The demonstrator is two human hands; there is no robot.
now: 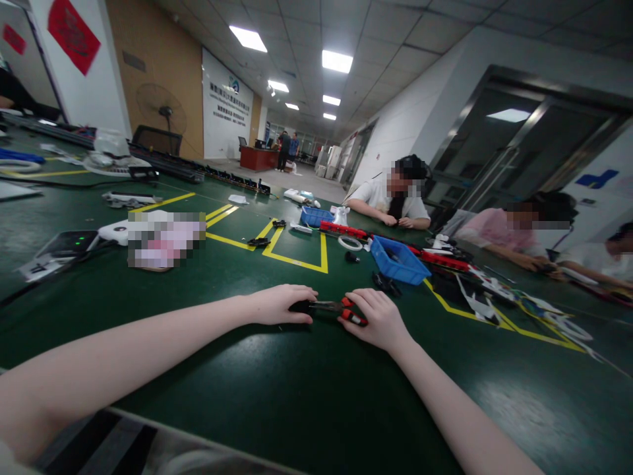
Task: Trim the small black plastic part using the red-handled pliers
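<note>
My right hand (378,316) is closed around the red and black handles of a pair of pliers (353,313). The jaws of the pliers point left and reach a small black part (299,306). My left hand (277,305) pinches that part between thumb and fingers, and much of it is hidden in the grip. Whether the jaws bite on the part or only touch it, I cannot tell. Both hands are low over the green table (291,376), close to its front edge.
Beyond my right hand stands a blue bin (399,259) with black pieces inside, beside loose black parts (386,284). A second blue bin (316,216) is farther back. At left lie a phone (165,241) and a black device (69,243) with cables. Several people sit at the right.
</note>
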